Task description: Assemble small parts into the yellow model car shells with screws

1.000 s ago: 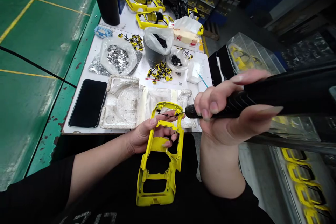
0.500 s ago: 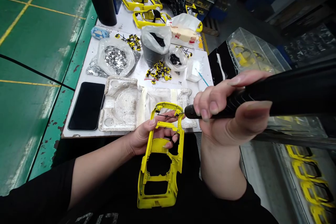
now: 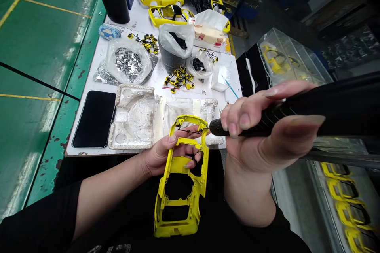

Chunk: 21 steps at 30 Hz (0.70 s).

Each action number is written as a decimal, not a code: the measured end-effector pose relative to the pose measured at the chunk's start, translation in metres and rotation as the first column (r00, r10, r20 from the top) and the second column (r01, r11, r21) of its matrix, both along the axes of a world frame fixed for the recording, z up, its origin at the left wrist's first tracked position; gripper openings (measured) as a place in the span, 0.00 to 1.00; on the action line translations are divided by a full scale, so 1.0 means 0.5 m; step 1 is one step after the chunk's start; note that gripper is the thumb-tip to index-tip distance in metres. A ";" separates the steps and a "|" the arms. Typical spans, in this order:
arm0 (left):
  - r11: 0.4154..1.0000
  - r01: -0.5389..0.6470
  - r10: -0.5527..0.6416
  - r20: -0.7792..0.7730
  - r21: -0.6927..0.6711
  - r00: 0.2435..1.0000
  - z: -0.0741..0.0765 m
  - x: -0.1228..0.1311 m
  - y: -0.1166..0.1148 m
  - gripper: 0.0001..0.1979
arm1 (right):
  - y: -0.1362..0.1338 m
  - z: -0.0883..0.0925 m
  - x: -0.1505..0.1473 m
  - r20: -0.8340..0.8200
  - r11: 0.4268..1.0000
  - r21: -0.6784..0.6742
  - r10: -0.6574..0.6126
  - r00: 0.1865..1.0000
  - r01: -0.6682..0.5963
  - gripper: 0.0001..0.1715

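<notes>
My left hand (image 3: 166,154) grips a yellow toy car body shell (image 3: 181,189) from below, held over my lap at the table's near edge. A thin black part lies across the shell's upper end. My right hand (image 3: 261,134) is wrapped round a black electric screwdriver (image 3: 297,114). Its tip touches the shell's upper right corner.
On the white table (image 3: 97,53) lie a black phone (image 3: 94,118), a white foam jig (image 3: 135,116), bags of silvery parts (image 3: 127,61) and black parts (image 3: 178,43), small yellow-black pieces (image 3: 179,79) and more yellow shells (image 3: 166,14). Clear trays with yellow shells (image 3: 347,197) stand at right.
Hands, shell and screwdriver keep the same pose. The view has shifted slightly, so the table appears a little further left and higher.
</notes>
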<state>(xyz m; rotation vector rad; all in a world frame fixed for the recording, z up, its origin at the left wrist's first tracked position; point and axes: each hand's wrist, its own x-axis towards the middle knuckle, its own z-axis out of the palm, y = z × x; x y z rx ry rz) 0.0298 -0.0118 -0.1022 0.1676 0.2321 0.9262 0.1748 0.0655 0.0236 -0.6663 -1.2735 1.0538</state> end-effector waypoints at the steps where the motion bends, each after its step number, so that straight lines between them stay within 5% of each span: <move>1: 1.000 -0.001 0.001 0.001 -0.001 1.000 0.000 0.000 0.000 0.42 | 0.001 -0.002 -0.001 0.035 1.000 0.013 -0.020 0.999 0.020 0.23; 4: 1.000 -0.003 0.003 0.000 -0.006 1.000 -0.001 0.000 0.000 0.41 | 0.004 -0.006 -0.004 0.073 0.995 0.087 -0.052 0.996 0.045 0.25; 11: 1.000 0.001 -0.001 0.009 -0.009 1.000 -0.006 0.000 -0.001 0.42 | -0.013 0.009 -0.012 -0.004 0.993 -0.055 -0.104 0.995 0.104 0.23; 21: 1.000 -0.001 0.001 -0.003 -0.008 1.000 -0.006 0.001 -0.001 0.42 | -0.011 0.004 -0.012 -0.086 0.998 -0.009 -0.065 0.994 0.064 0.20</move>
